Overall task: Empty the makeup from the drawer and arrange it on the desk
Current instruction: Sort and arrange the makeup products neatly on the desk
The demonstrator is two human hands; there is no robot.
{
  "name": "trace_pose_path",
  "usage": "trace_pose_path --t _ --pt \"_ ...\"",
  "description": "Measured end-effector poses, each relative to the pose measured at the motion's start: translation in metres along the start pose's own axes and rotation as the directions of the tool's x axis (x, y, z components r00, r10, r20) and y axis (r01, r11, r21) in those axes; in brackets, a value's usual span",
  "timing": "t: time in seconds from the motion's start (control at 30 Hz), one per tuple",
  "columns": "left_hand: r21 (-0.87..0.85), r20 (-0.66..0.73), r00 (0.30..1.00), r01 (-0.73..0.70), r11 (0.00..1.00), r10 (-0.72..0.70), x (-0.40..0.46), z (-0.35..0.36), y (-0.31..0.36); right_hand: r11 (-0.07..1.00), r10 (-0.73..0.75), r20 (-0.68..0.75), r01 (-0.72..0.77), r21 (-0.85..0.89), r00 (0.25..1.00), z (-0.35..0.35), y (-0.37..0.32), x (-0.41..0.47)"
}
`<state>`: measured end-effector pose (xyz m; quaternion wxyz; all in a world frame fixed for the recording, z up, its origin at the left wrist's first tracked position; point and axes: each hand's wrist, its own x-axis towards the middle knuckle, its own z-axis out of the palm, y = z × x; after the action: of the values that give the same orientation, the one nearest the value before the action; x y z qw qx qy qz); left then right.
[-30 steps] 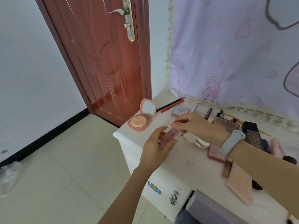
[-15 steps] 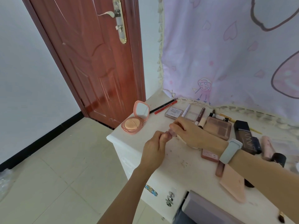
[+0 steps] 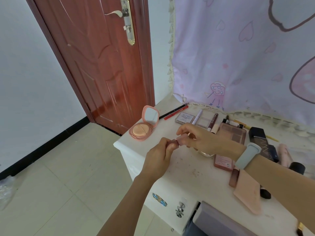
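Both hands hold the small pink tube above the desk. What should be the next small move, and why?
Probably set the pink tube down on the bare desk in front of the open compact: left hand and right hand both pinch it, and that spot is free.

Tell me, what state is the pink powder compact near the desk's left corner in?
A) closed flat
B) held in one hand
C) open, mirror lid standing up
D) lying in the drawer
C: the pink powder compact sits on the desk with its mirror lid raised, clear of both hands.
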<state>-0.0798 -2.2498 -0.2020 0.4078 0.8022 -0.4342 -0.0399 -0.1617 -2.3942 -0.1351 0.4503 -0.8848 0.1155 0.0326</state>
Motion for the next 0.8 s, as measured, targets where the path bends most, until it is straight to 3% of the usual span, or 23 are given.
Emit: trace_pose_path --t 0.07,0.17,0.33,0.43,0.63,0.73,0.8 --pt "0.062 -0.004 1.0 -0.021 0.998 0.022 -0.001 -0.002 -0.003 0.999 0.024 0.006 -0.024 0.048 1.0 -0.002 0.001 0.0" --pt "0.154 0.008 0.998 -0.069 0.986 0.069 -0.001 -0.003 -0.005 0.998 0.054 -0.011 -0.055 -0.03 0.998 -0.002 0.001 0.003" --pt "0.17 0.001 0.995 -0.098 0.98 0.099 0.0 -0.007 -0.005 0.992 -0.087 -0.024 0.084 -0.091 0.996 0.0 0.006 0.003" --pt "0.166 -0.026 0.994 -0.101 0.981 0.107 0.003 -0.009 -0.009 0.999 -0.049 -0.022 0.049 -0.018 0.999 -0.001 0.003 0.005" --pt "0.084 -0.012 0.994 -0.104 0.991 0.105 0.002 -0.008 -0.019 0.942 -0.071 0.017 0.072 -0.327 0.997 -0.002 0.0 0.003" --pt "-0.044 0.02 0.997 -0.069 0.997 0.069 0.005 -0.01 -0.017 0.863 -0.126 -0.009 0.105 -0.493 0.992 0.001 0.001 0.004" --pt "-0.034 0.064 0.996 -0.061 0.998 0.063 0.006 -0.013 -0.017 0.774 -0.177 0.011 0.146 -0.616 0.984 0.003 0.005 0.008"
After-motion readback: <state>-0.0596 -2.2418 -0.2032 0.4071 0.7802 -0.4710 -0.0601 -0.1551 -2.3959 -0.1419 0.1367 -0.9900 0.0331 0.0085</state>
